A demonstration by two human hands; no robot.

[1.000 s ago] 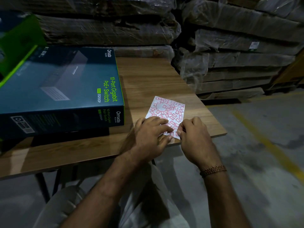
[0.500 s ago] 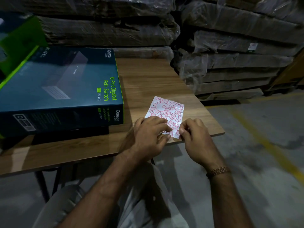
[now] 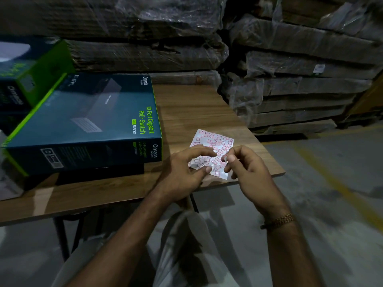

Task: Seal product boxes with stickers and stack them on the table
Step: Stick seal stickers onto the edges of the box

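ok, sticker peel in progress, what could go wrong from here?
1. The sticker sheet lies near the table corner; with only the left hand fingertips on it, a pull may slide it off.
2. The right hand pinches at something too small to make out; a sticker could fold onto itself.
3. The box sits well left of both hands, so carrying risks a skewed seal.

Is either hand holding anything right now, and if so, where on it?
The left hand presses the sticker sheet flat near its near edge. The right hand seems to pinch a peeled sticker at its fingertips, though blur leaves that unsure.
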